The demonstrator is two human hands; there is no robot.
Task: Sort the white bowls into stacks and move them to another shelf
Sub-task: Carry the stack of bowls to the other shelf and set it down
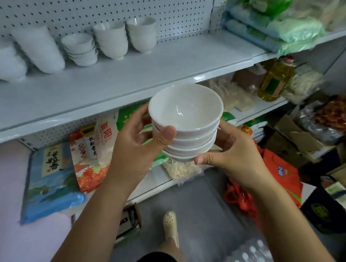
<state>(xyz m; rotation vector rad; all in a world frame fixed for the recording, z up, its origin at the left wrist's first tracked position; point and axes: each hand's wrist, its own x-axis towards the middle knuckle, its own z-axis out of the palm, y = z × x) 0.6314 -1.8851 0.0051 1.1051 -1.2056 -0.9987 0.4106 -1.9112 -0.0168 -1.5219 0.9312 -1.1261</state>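
Observation:
A stack of several white bowls [185,121] is held in the air just in front of and below the white shelf [131,74]. My left hand [140,145] grips the stack's left side, thumb on the rims. My right hand [232,154] grips the right side and the bottom bowl, thumb under the base. On the shelf stand more stacks of white bowls: a short one [81,49], two taller ones [111,40] [142,34], and blurred stacks at the far left [37,47].
The shelf's right half lies bare. Bags of food [85,153] fill the shelf below. An oil bottle [276,79] and packets stand on the right-hand unit. Red bags [278,173] and cartons [297,135] lie on the floor at right. My foot [171,223] is on the grey floor.

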